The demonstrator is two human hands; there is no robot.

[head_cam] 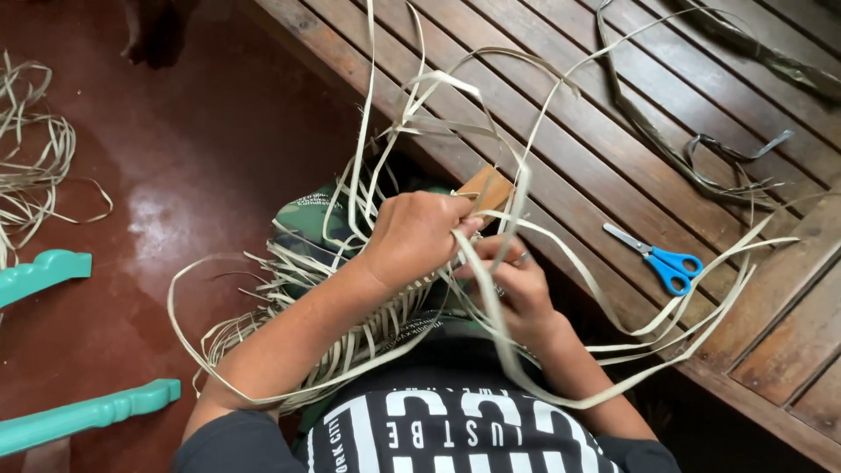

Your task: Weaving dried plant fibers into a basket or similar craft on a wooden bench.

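My left hand [416,235] is closed around pale flat weaving strips [491,289] and rests on a partly woven piece [368,328] lying in my lap. My right hand [512,285], with a ring on one finger, pinches strips just below and to the right of the left hand. A small brown wooden block [487,187] shows just beyond the left hand's fingers. Long loose strips loop out from the work over the slatted wooden table [561,131] and down to the left.
Blue-handled scissors [659,258] lie on the table to the right of my hands. Darker strips [727,166] lie further back on the table. Teal furniture legs [83,416] stand on the dark red floor [201,158] at left, by a pile of loose strips [31,166].
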